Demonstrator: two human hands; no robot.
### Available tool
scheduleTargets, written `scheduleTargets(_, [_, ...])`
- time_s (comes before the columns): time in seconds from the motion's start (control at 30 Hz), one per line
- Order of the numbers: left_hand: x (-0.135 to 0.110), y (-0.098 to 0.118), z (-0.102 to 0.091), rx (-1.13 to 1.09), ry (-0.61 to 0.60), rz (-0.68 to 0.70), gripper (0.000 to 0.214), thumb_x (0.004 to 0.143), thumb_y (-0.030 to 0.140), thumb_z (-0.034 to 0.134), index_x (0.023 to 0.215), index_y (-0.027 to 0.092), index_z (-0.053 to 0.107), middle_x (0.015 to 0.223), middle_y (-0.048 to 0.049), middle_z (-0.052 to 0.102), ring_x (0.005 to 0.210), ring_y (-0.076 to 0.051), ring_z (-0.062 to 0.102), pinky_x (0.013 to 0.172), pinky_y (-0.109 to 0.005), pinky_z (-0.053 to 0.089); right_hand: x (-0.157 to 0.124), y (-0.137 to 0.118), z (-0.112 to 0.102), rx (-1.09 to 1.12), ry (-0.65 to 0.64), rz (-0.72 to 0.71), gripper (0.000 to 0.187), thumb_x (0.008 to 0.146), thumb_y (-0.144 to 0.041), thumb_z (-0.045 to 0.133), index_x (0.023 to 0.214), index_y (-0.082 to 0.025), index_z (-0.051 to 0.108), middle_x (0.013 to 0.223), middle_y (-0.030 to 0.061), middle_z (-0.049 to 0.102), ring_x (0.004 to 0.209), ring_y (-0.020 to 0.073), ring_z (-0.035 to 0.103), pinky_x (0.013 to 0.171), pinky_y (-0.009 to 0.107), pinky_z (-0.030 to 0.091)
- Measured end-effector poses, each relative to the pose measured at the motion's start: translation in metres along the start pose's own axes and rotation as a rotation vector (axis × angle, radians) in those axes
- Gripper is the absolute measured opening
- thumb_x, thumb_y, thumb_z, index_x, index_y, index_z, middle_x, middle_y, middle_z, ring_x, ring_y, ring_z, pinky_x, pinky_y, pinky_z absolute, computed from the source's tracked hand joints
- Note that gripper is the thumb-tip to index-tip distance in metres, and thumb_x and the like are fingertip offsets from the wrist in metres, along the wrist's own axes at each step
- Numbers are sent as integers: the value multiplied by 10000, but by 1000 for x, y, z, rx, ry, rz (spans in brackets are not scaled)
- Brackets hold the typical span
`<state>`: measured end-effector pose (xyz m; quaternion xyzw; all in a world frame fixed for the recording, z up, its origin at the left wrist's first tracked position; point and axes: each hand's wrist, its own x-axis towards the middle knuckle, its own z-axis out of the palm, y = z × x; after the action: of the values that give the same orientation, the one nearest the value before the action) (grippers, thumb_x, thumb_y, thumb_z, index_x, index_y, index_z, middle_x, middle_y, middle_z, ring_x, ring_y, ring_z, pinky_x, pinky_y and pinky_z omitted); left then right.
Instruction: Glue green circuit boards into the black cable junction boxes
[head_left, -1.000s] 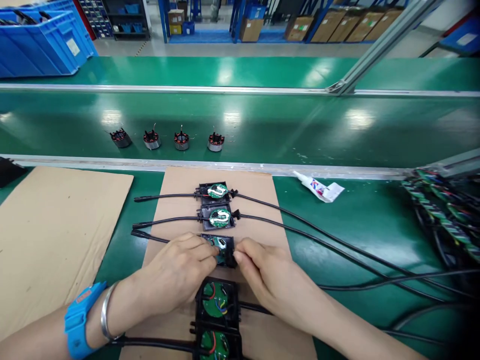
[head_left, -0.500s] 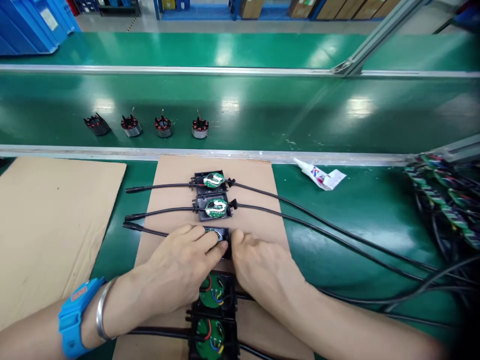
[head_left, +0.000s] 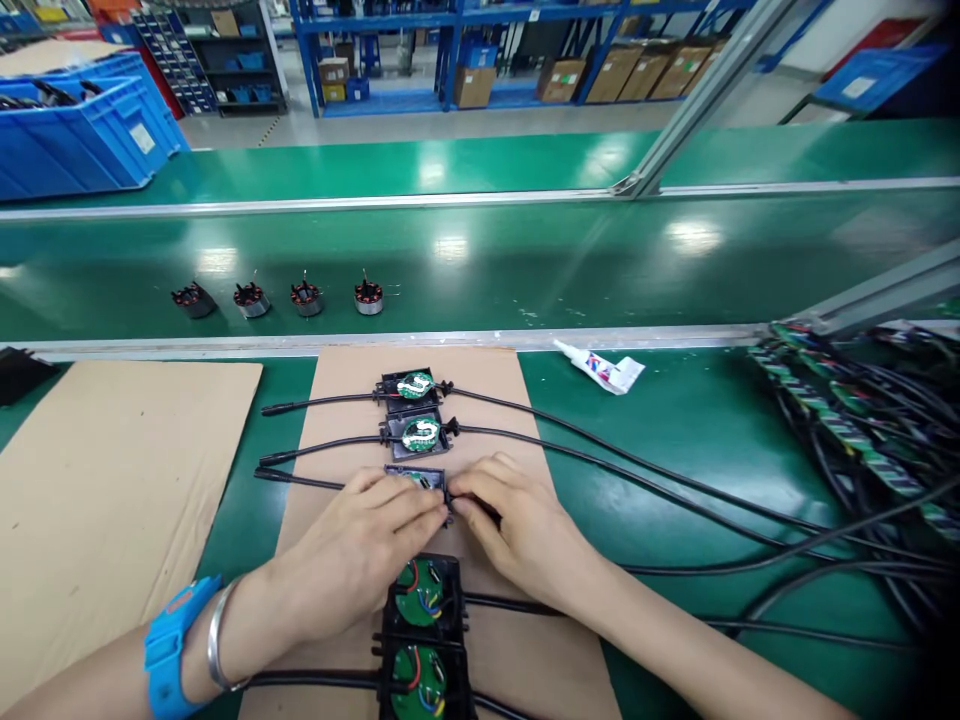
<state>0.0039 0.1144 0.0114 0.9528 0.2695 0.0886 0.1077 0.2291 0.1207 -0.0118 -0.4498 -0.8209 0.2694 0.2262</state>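
My left hand (head_left: 379,530) lies over a small black plastic housing (head_left: 437,478), its thumb and fingers closed on it. Part of a circuit board shows inside; the hand hides the rest. At the housing's right end my right hand (head_left: 517,510) pinches a black cable (head_left: 491,513) between thumb and fingers. Beyond my hands are two similar housings, each with a round green board (head_left: 421,434) carrying white paste and cables at both ends. Nearer me, two larger black housings (head_left: 459,640) hold green boards with red, blue and yellow wires.
Cardboard (head_left: 330,375) lies beneath the housings; another sheet (head_left: 120,480) is at left. A white tube (head_left: 596,367) lies behind right. Several copper-wound stators (head_left: 368,297) stand beyond the metal rail. Cables and boards (head_left: 847,430) are heaped at right. A blue bin (head_left: 82,140) sits far left.
My view has tilted up, showing more of the shelves. The right hand has turned from a closed fist beside the housing to a visible pinch on the cable. My left hand stays on the housing.
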Motion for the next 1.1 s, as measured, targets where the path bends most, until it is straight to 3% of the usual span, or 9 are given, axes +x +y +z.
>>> scheduleTargets(0.1, [1,8,1,105,8,40,487,868,-7,318,1326,73,461,1235,-113,626,1114,-229,558,962,-370,437,1,3,8,-12,19,-46,162,880,-69,427,869,-131,576,852,86,581,837,206,494,733,348,460])
scheduleTargets(0.3, [4,20,1,256,42,-61,451,827,4,309,1244,-28,480,1082,-181,660,1005,-249,610,918,-360,497,0,13,17,-97,57,-263,198,883,-41,380,822,-111,555,804,103,524,793,207,414,691,347,428])
scheduleTargets(0.43, [-2,12,-6,143,-44,-94,545,774,13,345,1311,20,440,1136,-167,626,993,-247,604,908,-391,524,2,15,13,-31,51,-225,181,894,-66,393,799,-130,532,802,89,516,784,196,416,679,329,408])
scheduleTargets(0.53, [-5,7,-8,145,-20,-74,572,793,14,346,1364,20,390,1255,-188,569,1033,-265,584,947,-431,506,4,14,9,51,67,-180,114,881,-84,449,830,-142,532,802,70,526,802,192,442,695,321,406])
scheduleTargets(0.7, [0,14,2,125,-28,-112,627,737,18,368,1363,-22,376,1016,-177,636,879,-259,593,851,-431,540,5,13,11,85,69,-145,104,861,-82,470,873,-148,549,821,68,547,816,194,465,704,323,409])
scheduleTargets(0.83, [-2,23,0,83,13,-122,622,723,28,407,1338,-58,378,1057,-218,627,925,-286,599,848,-453,537,4,7,5,66,43,-138,144,884,-99,437,857,-150,569,806,71,557,800,193,474,695,324,418])
scheduleTargets(0.97, [-7,1,-13,-117,110,-215,523,830,79,409,1352,95,396,1178,-151,619,1007,-234,604,890,-391,534,14,9,-18,19,-33,-154,147,896,-145,468,862,-180,607,814,56,596,817,189,514,730,329,440])
scheduleTargets(1.03, [-4,-23,-16,-126,204,-325,414,870,100,416,1281,137,454,1151,-130,623,1030,-230,590,880,-407,524,26,18,-27,-79,72,-156,145,896,-162,477,942,-180,613,901,75,628,888,212,529,803,378,443])
scheduleTargets(1.1, [2,-46,-15,-78,206,-405,244,864,132,488,1101,135,546,1094,-131,623,1040,-263,569,876,-457,501,38,31,-28,-186,169,-132,159,885,-174,487,1001,-163,595,951,101,637,923,239,535,829,423,444])
